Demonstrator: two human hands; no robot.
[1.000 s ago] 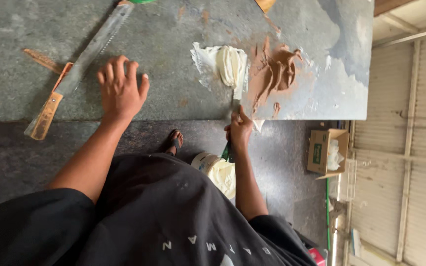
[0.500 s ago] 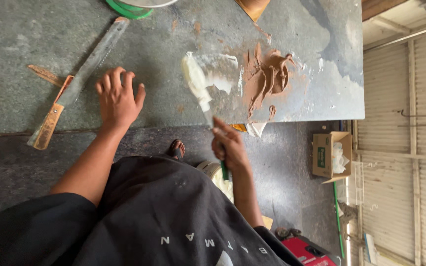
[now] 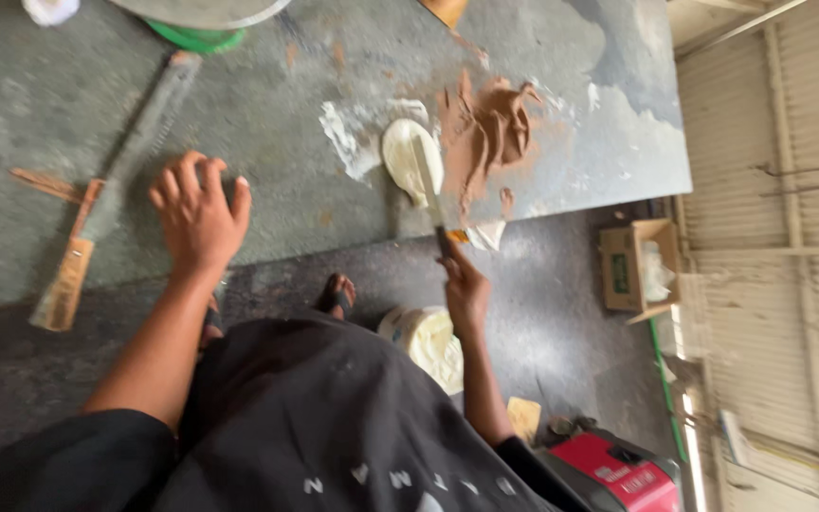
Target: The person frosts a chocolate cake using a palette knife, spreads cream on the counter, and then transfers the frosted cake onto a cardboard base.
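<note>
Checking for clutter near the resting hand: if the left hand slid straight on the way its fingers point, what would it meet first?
Probably the long flat tool lying aslant just beyond the left hand; the fingertips look close to its blade, though contact is unclear.

We see our left hand (image 3: 198,213) stretched out ahead, palm down and flat, the fingers (image 3: 187,175) spread a little and pointing away from us. Its forearm runs straight back and down to a dark sleeve at the elbow. Our right hand (image 3: 466,289) sits lower and nearer the body, curled into a closed grip with the knuckles turned up and the wrist bent slightly inward. The right forearm is bare too and slants back toward our side. The two hands are well apart, the left reaching farther forward than the right.
</note>
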